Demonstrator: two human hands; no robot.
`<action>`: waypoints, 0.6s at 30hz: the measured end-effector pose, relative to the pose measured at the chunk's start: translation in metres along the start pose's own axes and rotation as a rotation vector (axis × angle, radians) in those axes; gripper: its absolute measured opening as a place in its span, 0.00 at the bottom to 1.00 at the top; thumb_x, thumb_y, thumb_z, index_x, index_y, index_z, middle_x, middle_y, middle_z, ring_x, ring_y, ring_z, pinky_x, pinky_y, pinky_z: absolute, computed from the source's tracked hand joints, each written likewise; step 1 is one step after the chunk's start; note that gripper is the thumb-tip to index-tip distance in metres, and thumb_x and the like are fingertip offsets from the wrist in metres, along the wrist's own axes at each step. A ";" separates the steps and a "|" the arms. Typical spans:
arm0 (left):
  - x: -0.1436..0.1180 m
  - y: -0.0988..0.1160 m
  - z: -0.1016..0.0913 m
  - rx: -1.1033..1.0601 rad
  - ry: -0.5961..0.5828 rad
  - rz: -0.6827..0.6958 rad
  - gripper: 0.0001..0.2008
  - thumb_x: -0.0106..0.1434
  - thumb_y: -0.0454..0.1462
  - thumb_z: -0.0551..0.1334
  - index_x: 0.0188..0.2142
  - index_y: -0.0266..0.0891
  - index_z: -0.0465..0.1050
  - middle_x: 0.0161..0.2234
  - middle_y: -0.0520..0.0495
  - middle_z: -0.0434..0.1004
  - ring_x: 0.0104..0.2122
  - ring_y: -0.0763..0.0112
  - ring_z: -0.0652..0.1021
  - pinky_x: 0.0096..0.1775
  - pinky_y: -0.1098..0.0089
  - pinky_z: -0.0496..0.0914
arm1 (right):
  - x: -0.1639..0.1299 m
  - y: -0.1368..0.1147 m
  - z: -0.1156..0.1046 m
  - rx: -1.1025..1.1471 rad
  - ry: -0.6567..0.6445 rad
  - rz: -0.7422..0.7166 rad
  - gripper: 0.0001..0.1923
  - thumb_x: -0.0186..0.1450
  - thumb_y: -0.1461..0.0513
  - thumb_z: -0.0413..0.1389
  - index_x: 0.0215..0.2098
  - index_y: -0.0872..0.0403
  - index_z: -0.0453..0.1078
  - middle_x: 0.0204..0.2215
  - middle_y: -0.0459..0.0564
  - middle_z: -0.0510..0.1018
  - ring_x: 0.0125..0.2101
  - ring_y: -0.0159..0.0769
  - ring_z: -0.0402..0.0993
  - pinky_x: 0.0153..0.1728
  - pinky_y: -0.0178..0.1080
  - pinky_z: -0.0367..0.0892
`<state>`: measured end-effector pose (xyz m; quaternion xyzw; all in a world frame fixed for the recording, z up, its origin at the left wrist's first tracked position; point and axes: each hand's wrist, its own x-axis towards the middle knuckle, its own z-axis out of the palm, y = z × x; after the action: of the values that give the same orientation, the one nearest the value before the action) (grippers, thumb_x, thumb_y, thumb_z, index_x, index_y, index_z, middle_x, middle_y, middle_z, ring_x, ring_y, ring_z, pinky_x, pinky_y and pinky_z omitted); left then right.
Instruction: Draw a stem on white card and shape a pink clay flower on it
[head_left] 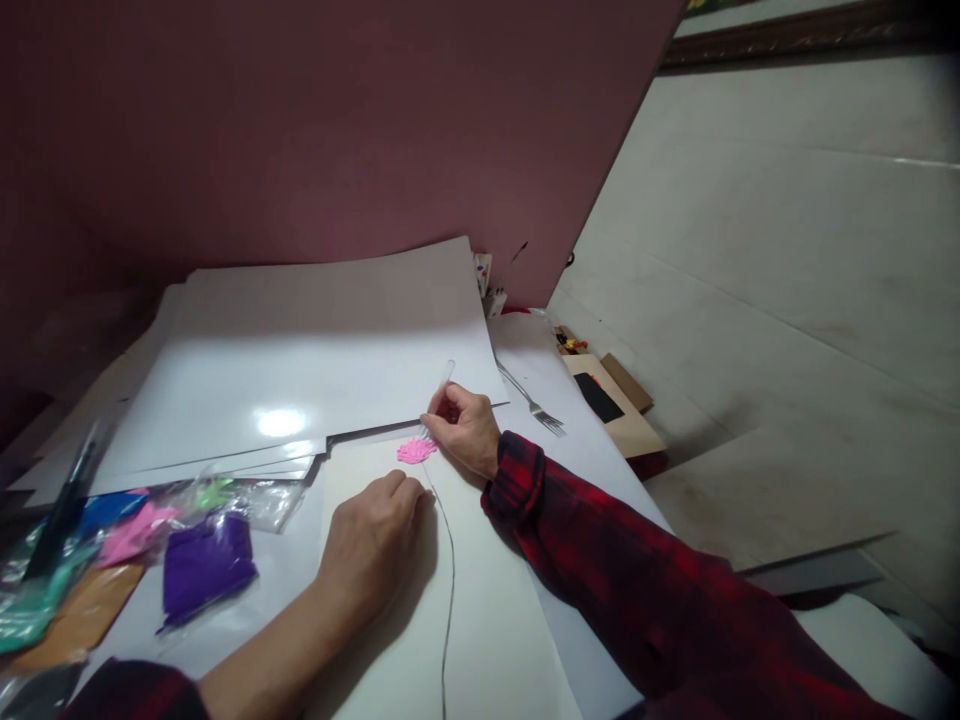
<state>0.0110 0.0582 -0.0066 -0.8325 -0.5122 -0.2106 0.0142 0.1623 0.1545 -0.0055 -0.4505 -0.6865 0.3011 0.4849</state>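
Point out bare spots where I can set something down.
Widest: the top white sheet, beyond the left hand and right hand. Smaller: the cream paper between the drawn line and right sleeve. Crowded: the left front, where bagged packets overlap, and around the pink piece, near both hands.

A white tabletop (592, 460) carries a stack of large white sheets (315, 340) at far left, a metal fork (541, 412) just to its right, a cream paper (491, 620) at near center, and plastic-wrapped colored packets (206, 565) at near left.
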 end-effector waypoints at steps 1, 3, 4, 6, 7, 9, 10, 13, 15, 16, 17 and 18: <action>0.000 0.000 0.000 -0.004 -0.004 -0.009 0.12 0.64 0.29 0.52 0.25 0.36 0.68 0.23 0.49 0.70 0.22 0.69 0.70 0.24 0.68 0.57 | 0.000 0.000 0.000 -0.006 -0.007 -0.006 0.04 0.55 0.65 0.57 0.24 0.54 0.65 0.18 0.40 0.68 0.20 0.27 0.63 0.24 0.33 0.61; 0.001 0.001 -0.001 -0.012 -0.010 -0.024 0.12 0.64 0.29 0.53 0.24 0.37 0.68 0.23 0.49 0.70 0.22 0.70 0.70 0.24 0.68 0.58 | -0.001 0.000 -0.001 -0.012 -0.020 -0.014 0.04 0.54 0.66 0.57 0.24 0.54 0.65 0.18 0.40 0.68 0.19 0.27 0.63 0.24 0.32 0.61; 0.001 0.001 -0.001 -0.016 -0.011 -0.028 0.12 0.64 0.30 0.53 0.24 0.37 0.68 0.23 0.49 0.70 0.22 0.70 0.70 0.24 0.68 0.58 | -0.001 -0.001 -0.001 -0.014 -0.025 -0.016 0.04 0.54 0.66 0.57 0.24 0.54 0.65 0.18 0.40 0.67 0.19 0.27 0.63 0.24 0.32 0.61; 0.001 0.001 -0.002 -0.025 -0.012 -0.034 0.12 0.64 0.30 0.53 0.24 0.37 0.68 0.23 0.50 0.70 0.22 0.70 0.70 0.25 0.69 0.58 | -0.002 -0.001 -0.002 -0.021 -0.038 -0.019 0.04 0.54 0.66 0.56 0.24 0.54 0.65 0.18 0.40 0.67 0.19 0.27 0.62 0.24 0.32 0.61; 0.001 0.001 -0.002 -0.027 -0.011 -0.036 0.12 0.64 0.30 0.53 0.24 0.37 0.68 0.23 0.50 0.70 0.23 0.70 0.70 0.25 0.69 0.58 | -0.002 -0.001 -0.002 -0.025 -0.045 -0.021 0.04 0.54 0.66 0.56 0.24 0.54 0.65 0.18 0.40 0.67 0.19 0.27 0.62 0.24 0.32 0.61; 0.000 0.001 -0.002 -0.029 -0.009 -0.037 0.12 0.64 0.30 0.53 0.24 0.37 0.68 0.23 0.50 0.70 0.23 0.70 0.70 0.25 0.69 0.58 | -0.003 -0.001 -0.002 -0.034 -0.061 -0.029 0.03 0.54 0.66 0.56 0.24 0.54 0.65 0.18 0.40 0.67 0.19 0.27 0.62 0.24 0.32 0.61; 0.000 0.001 -0.001 -0.029 -0.008 -0.036 0.12 0.64 0.30 0.53 0.24 0.37 0.68 0.23 0.50 0.70 0.23 0.70 0.70 0.24 0.69 0.58 | -0.003 -0.001 -0.002 -0.038 -0.067 -0.033 0.03 0.55 0.66 0.56 0.24 0.54 0.65 0.18 0.40 0.68 0.19 0.27 0.62 0.24 0.32 0.61; 0.000 0.000 -0.001 -0.032 -0.008 -0.037 0.12 0.64 0.30 0.53 0.24 0.37 0.68 0.23 0.50 0.69 0.22 0.70 0.69 0.24 0.69 0.57 | -0.003 -0.001 -0.003 -0.068 -0.056 -0.043 0.04 0.55 0.66 0.56 0.23 0.53 0.64 0.18 0.40 0.67 0.19 0.27 0.61 0.23 0.33 0.60; 0.001 0.001 -0.002 -0.035 -0.010 -0.042 0.13 0.64 0.31 0.53 0.24 0.37 0.68 0.23 0.50 0.69 0.22 0.70 0.69 0.24 0.69 0.56 | -0.003 0.000 -0.003 -0.092 -0.035 -0.048 0.05 0.55 0.66 0.56 0.23 0.53 0.64 0.17 0.40 0.66 0.19 0.27 0.61 0.23 0.33 0.60; 0.001 0.001 -0.002 -0.035 -0.010 -0.045 0.13 0.64 0.31 0.53 0.24 0.37 0.68 0.23 0.50 0.69 0.22 0.70 0.69 0.24 0.68 0.56 | -0.003 0.000 -0.003 -0.098 -0.028 -0.050 0.05 0.55 0.66 0.55 0.23 0.53 0.63 0.17 0.40 0.66 0.19 0.27 0.61 0.23 0.33 0.60; 0.001 0.001 -0.002 -0.034 -0.010 -0.046 0.13 0.64 0.31 0.53 0.24 0.37 0.67 0.23 0.50 0.69 0.22 0.70 0.69 0.24 0.68 0.56 | -0.003 0.001 -0.003 -0.100 -0.024 -0.054 0.05 0.55 0.66 0.55 0.23 0.53 0.63 0.17 0.40 0.66 0.19 0.27 0.61 0.23 0.33 0.60; 0.001 0.002 -0.003 -0.033 -0.009 -0.048 0.13 0.64 0.31 0.53 0.24 0.37 0.67 0.22 0.50 0.69 0.22 0.70 0.68 0.24 0.68 0.56 | -0.003 0.001 -0.003 -0.100 -0.021 -0.057 0.05 0.55 0.66 0.55 0.23 0.53 0.63 0.17 0.40 0.66 0.19 0.27 0.61 0.23 0.33 0.59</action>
<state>0.0120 0.0577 -0.0035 -0.8212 -0.5284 -0.2156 -0.0071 0.1659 0.1526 -0.0063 -0.4513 -0.7183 0.2568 0.4630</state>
